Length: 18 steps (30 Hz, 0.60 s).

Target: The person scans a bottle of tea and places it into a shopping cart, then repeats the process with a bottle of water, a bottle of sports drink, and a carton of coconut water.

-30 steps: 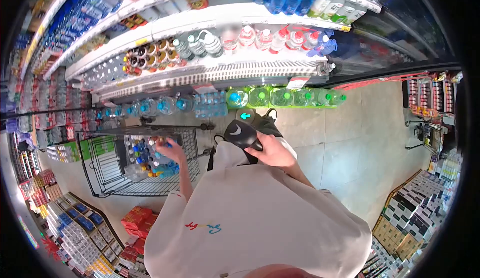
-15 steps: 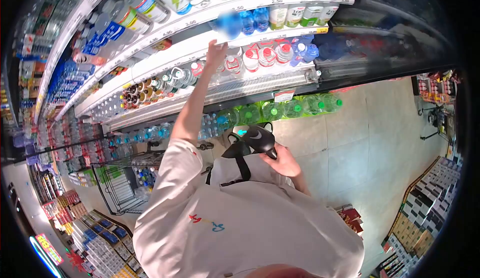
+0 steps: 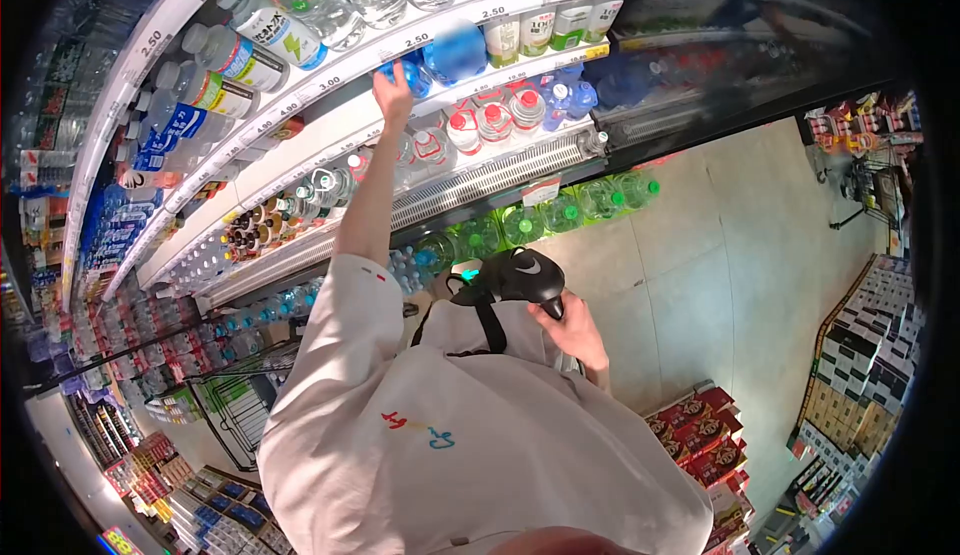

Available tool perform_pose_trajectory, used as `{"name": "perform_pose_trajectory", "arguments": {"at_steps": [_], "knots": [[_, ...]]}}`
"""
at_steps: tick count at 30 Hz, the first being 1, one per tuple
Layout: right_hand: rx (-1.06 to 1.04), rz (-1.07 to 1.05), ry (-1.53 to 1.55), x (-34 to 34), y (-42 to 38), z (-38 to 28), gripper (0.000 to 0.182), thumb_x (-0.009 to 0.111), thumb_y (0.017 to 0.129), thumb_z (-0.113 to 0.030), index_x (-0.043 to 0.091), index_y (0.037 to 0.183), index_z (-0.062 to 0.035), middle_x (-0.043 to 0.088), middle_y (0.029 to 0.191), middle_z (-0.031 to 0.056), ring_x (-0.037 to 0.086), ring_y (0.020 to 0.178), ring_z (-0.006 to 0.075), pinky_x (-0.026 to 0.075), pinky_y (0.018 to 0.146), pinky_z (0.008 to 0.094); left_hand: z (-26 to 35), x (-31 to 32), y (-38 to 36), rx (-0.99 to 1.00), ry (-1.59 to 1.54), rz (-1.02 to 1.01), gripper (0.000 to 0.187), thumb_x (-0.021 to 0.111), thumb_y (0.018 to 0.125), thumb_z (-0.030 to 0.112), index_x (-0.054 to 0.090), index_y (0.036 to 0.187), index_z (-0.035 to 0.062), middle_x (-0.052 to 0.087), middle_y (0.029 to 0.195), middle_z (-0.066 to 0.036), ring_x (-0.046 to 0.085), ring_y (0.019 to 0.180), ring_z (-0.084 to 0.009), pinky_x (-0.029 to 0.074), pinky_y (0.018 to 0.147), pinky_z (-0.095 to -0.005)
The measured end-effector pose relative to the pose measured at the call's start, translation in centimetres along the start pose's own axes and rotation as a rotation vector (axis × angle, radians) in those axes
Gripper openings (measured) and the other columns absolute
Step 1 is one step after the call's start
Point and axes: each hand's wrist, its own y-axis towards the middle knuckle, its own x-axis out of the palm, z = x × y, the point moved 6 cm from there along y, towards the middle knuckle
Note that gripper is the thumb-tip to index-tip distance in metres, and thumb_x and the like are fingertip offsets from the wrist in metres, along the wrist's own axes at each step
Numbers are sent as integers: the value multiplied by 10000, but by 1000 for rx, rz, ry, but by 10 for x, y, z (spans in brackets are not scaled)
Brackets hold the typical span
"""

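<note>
My left hand [image 3: 394,98] is stretched up to a refrigerated shelf, its fingers closed around a blue bottle [image 3: 416,79]. Just right of that bottle is a larger, blurred blue round shape [image 3: 456,53]. Close to my waist, my right hand [image 3: 575,330] is wrapped around the narrow end of a black object [image 3: 532,277]. That object has a rounded head and a white curved mark; its exact kind I cannot make out.
Large red-capped bottles [image 3: 493,122] fill the shelf below, and green bottles [image 3: 523,225] line the floor. A wire cart [image 3: 225,410] stands at left. Stacked red boxes [image 3: 705,435] sit at lower right. Price strips [image 3: 415,39] edge the shelves.
My left hand has gone from reaching at the shelf to holding a blue bottle. The view has shifted, with the shelves lower left in it. My right hand keeps the black object.
</note>
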Motion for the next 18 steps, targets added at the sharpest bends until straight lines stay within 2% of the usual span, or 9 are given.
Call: {"name": "perform_pose_trajectory", "arguments": {"at_steps": [2,3,5,6,8,9,12,14,18], "knots": [[-36,-8,6,3,5,-3,261,723,866,-191,639,1033,-10,594,706,113,512,626,227,479,648,361,-14,-22,-17,1,-177,197,375,570,994,256,577,1213,-48,664,1104,-220,615,1044,-343,441,951,-408],[-59,-15,12,4,7,-4,258,723,868,-194,640,1031,-11,591,709,114,507,632,222,479,653,359,-27,-30,-24,5,-170,207,375,570,994,256,577,1213,-48,664,1104,-220,615,1044,-343,441,951,-408],[-110,-33,15,7,11,-8,263,720,870,-195,638,1043,-13,588,713,114,506,640,218,480,660,358,-66,-56,-40,-196,-245,366,346,569,1008,302,595,1115,-27,640,901,-110,582,827,-198,475,796,-359],[-151,-43,16,8,13,-10,269,718,872,-195,635,1054,-15,585,717,113,506,647,214,481,666,357,-61,-74,-48,-196,-235,377,346,569,1008,302,595,1115,-27,640,901,-110,582,827,-198,475,796,-359],[-165,-70,31,13,17,-8,276,716,874,-195,632,1068,-17,583,720,115,504,652,213,483,672,356,-42,-117,-76,-319,-289,342,310,573,1013,331,591,1011,22,545,760,-6,479,682,-92,416,623,-288],[-177,-80,47,15,19,-7,284,714,875,-196,629,1081,-19,581,724,117,502,658,212,485,678,355,-29,-136,-87,-294,-323,364,290,578,1014,336,580,955,52,486,721,54,398,638,-42,342,555,-252],[-217,-143,59,25,22,-1,301,715,876,-202,622,1101,-24,578,725,116,499,656,211,487,682,353,-12,-181,-115,-331,-241,268,340,527,1033,382,557,902,71,498,699,48,417,624,-51,344,555,-253],[-208,-215,24,31,22,-5,303,715,877,-203,623,1109,-31,598,742,114,511,658,210,489,681,352,12,-188,-136,-443,-414,215,421,502,1032,437,551,869,53,574,711,-9,552,657,-102,429,606,-280],[-243,-313,-42,45,20,-8,318,717,867,-185,624,1134,-39,678,839,145,610,706,253,506,713,364,1,-195,-183,-597,-436,54,471,484,1027,473,564,856,41,631,732,-68,645,700,-163,481,663,-295]]}}
